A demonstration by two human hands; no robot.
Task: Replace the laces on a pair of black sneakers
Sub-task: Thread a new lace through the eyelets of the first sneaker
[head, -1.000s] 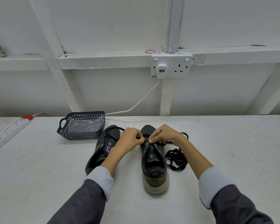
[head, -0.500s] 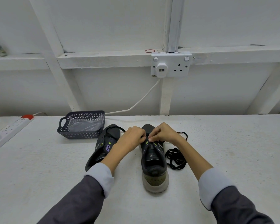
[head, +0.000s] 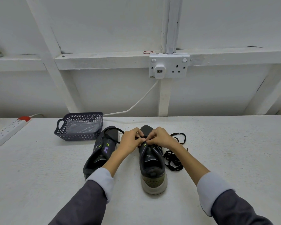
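Two at work: left hand (head: 131, 142) and right hand (head: 161, 138) lacing the upright sneaker (head: 152, 168).
Both hands pinch a lace (head: 140, 137) at the top eyelets, close together, likely to thread or tighten it; sneaker sits mid-desk (head: 39, 176), heel toward the person. Other sneaker (head: 101, 153) lies tipped just left, loose lace (head: 173, 159) heaped just right. Basket (head: 78, 137) behind holds clear plastic (head: 84, 126).

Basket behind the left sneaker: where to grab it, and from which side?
Take the loop handle at the left end of the basket, coming from the left. Its cut-out gives the fingers a hold, while the toe of the left sneaker crowds the right end.
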